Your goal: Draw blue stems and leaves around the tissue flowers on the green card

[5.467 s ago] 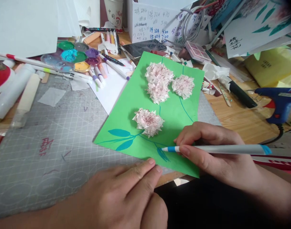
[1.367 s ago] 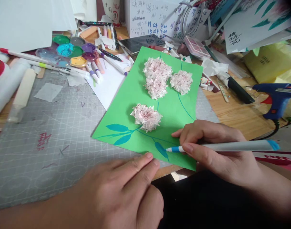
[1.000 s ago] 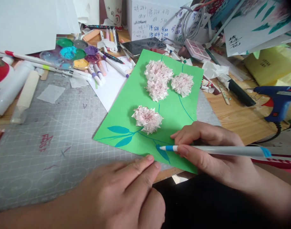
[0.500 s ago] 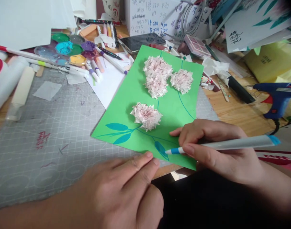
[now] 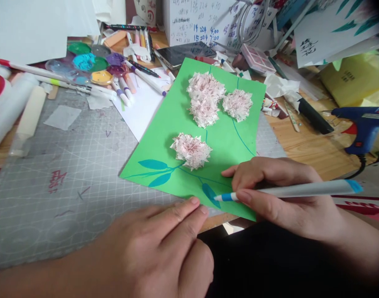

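Note:
A green sheet of paper lies tilted on a grey cutting mat. Ruffled pale pink paper flowers are on it, with thin blue stems and blue leaves drawn around them. My right hand grips a white marker with a blue end and a blue band. Its tip meets the blue leaf near the sheet's front edge. Two outstretched fingers of my left hand rest at that edge, just left of the leaf; its other fingers are folded or hidden.
Behind the sheet lie several markers, a paint palette and a dark phone. A blue glue gun and a black marker are on the right. White paper scraps lie on the mat's left side.
The marker's tip has shifted very slightly left on the leaf, and the leaf's lower part looks more filled with blue. My left hand stays where it was.

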The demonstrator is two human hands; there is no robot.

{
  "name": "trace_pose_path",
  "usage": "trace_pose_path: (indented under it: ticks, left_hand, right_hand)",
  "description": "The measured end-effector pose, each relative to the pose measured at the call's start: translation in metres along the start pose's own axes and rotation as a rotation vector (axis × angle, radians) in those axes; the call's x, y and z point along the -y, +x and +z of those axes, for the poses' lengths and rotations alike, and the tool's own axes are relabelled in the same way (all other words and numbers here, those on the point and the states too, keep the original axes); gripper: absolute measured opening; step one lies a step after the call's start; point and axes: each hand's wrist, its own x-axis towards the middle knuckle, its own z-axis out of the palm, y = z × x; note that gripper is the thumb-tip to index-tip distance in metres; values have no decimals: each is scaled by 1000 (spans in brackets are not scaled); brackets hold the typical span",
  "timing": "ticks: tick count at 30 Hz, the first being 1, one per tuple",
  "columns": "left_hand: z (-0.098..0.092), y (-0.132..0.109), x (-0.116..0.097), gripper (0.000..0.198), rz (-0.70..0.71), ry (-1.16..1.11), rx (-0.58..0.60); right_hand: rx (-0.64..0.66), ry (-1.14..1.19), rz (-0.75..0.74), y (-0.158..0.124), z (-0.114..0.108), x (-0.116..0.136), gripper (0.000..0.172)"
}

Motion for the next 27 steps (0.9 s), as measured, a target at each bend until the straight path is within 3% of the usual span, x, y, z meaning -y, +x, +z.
trace_pose_path:
  ticks: [8,20,27]
  left_hand:
    - [1,-5,-3,22,8,1,-58]
    - [-2,-1,2,21,-13,-28,43]
    - [-4,3,-1,23,-49,-19,31]
  right_hand:
    - [-14,-4,8,0,0,-2,12]
    - [0,36,-19,-3,-1,-3,18]
    - [0,70,-7,-1,0,-5,18]
